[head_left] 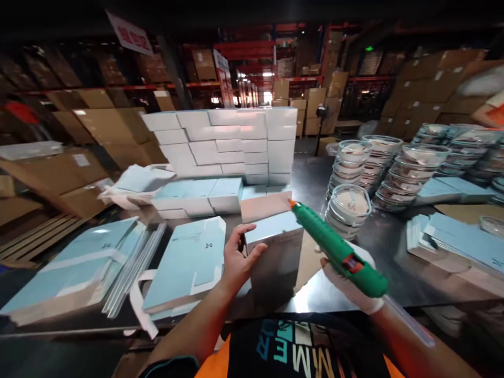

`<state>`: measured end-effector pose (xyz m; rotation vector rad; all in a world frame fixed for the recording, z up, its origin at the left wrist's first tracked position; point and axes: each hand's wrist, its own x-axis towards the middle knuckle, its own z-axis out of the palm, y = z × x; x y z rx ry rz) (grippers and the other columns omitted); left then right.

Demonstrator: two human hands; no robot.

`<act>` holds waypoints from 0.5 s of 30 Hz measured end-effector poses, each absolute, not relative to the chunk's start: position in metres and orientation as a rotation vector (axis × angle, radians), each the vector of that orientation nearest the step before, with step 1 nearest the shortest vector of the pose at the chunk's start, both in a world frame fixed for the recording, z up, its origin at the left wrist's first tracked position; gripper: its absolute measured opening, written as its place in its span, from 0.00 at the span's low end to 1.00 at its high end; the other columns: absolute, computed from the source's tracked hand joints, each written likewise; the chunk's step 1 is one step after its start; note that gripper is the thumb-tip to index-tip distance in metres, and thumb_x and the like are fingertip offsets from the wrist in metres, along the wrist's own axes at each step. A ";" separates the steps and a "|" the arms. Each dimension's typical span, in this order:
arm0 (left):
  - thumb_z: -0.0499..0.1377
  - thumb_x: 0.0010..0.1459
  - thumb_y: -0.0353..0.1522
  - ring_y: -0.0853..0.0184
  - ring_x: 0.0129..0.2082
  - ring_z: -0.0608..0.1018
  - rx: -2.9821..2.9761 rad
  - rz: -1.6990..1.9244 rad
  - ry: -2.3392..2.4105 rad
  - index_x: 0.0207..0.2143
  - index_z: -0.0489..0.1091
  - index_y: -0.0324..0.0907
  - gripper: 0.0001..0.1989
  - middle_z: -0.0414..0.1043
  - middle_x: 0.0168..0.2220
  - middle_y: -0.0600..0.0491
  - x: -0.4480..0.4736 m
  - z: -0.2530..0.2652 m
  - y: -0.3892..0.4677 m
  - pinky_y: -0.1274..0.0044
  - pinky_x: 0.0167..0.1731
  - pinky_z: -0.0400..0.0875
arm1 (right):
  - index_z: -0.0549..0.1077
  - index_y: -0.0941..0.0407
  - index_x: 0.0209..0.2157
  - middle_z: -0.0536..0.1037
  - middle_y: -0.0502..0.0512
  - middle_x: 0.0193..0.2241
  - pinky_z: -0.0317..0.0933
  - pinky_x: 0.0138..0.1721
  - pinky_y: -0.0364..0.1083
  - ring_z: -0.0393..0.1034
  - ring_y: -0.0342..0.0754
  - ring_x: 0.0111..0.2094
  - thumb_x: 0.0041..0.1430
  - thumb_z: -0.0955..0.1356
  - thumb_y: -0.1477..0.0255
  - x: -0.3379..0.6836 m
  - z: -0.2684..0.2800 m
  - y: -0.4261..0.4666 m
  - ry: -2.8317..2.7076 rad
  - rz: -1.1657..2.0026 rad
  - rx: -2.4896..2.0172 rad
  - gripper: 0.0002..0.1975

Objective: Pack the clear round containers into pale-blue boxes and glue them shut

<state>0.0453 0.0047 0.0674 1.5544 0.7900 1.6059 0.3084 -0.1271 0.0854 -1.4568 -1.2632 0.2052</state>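
Note:
My left hand [241, 257] grips the left side of a box [277, 262] standing upright on the table, thumb on its front and fingers behind. The box has a pale blue top edge, and a flap [265, 206] stands raised at its back. In my right hand [350, 283], which wears a white glove, is a green hot glue gun [328, 236] with an orange tip. The tip is at the right end of the raised flap; whether it touches cannot be made out. A clear glue stick [409, 320] sticks out of the gun's rear.
A wall of white boxes [228, 142] stands behind. Flat pale blue stacks [189, 257] lie left, beside white strips [144, 304]. Stacked clear round containers [348, 207] and blue sheets [464, 236] are right on the dark table [311, 178]. Another person's arm [488, 113] shows far right.

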 end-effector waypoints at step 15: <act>0.73 0.59 0.53 0.58 0.45 0.82 1.871 1.669 0.724 0.49 0.78 0.44 0.27 0.80 0.45 0.47 0.055 0.050 -0.002 0.71 0.46 0.77 | 0.71 0.52 0.25 0.74 0.52 0.22 0.63 0.28 0.46 0.69 0.48 0.25 0.56 0.72 0.66 0.270 0.109 -0.107 -1.560 0.080 -1.348 0.10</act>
